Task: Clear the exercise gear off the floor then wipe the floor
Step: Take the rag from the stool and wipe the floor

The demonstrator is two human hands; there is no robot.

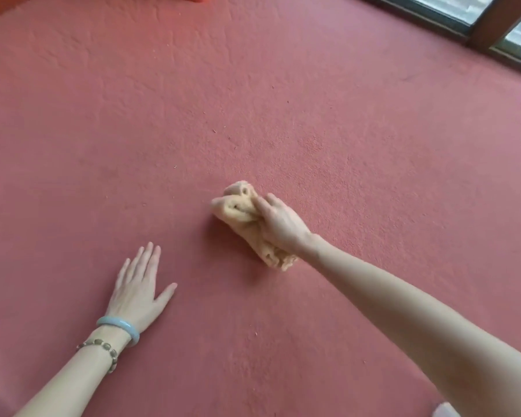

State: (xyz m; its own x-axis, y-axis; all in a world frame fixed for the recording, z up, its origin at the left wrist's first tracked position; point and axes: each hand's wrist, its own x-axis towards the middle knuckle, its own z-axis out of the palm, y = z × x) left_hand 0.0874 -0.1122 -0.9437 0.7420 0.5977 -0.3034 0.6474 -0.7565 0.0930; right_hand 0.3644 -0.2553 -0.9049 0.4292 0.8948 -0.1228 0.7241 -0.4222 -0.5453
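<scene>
R hand (278,225) grips a bunched tan cloth (241,212): fingers (262,206) curled over its top, w/ folds bulging out past the fingertips and more cloth trailing back under the wrist. Thumb is hidden, so can't tell how it lies. Cloth sits on the red carpeted floor (253,100), directly beneath the R fingers.

L hand (139,284) lies palm-down on the floor, holding nothing. Its fingers (146,257) are straight and close together, thumb splayed out toward the cloth side. Cloth is well apart from the L fingertips, off to their right and a bit ahead.

L wrist has a pale blue bangle (118,325) and, just behind it, a bead bracelet (103,347).

Far ahead of the R fingers, a dark window frame (478,28) meets the floor edge.
</scene>
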